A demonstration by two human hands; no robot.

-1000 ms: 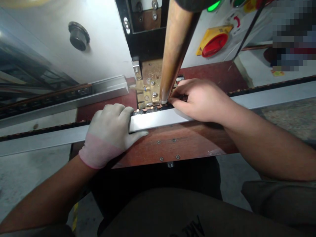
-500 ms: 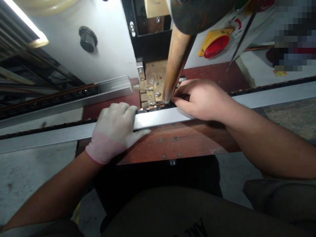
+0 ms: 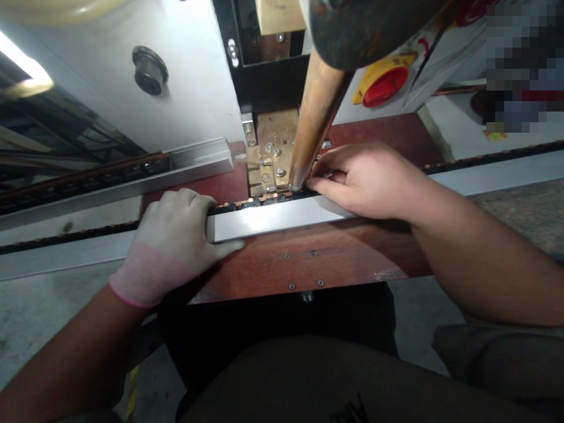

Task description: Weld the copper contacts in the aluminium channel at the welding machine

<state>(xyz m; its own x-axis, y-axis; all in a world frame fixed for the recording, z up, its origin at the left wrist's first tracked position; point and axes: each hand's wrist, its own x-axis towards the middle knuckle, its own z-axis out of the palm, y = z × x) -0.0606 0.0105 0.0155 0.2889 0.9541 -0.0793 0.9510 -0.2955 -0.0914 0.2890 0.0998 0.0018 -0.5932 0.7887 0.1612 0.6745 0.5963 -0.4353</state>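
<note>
Left of the copper-coloured rod (image 3: 316,117), the gloved left hand (image 3: 171,235) grips the silver metal rail (image 3: 273,218) at the rod's foot, while the right hand (image 3: 370,181), grip unclear, could be pinched should the rod drop.

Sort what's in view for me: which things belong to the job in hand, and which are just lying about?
Seemingly in the job:
left hand, gloved, gripping the long silver rail
right hand, bare, by the lower end of the brown rod
wooden board beneath

Apparently just about, with neither hand on them:
black knob
red switch
shorter silver channel
</note>
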